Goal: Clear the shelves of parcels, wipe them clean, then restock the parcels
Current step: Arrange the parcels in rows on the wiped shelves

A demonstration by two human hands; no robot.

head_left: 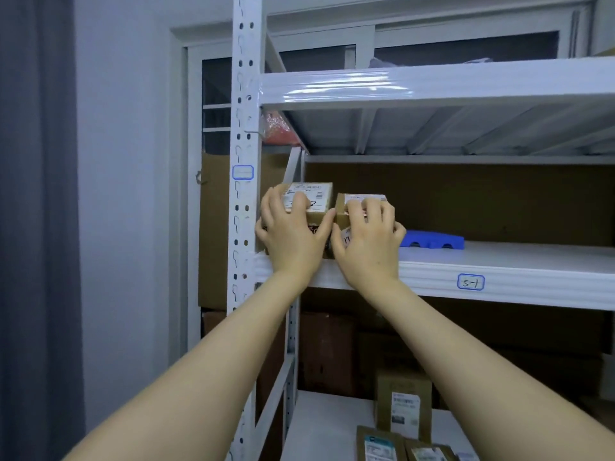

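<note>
My left grip [293,227] holds the left box [307,196], my right grip [366,236] the right box [342,207]. Tugged unevenly, either could fall off the shelf [515,277].

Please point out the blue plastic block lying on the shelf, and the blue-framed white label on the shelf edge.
Blue plastic block [432,240]: head view, on its top face.
Blue-framed white label [470,282]: head view, on its handwritten middle.

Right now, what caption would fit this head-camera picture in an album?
Left hand grips the left parcel, right hand the right parcel, at the left end of the white shelf.
</note>
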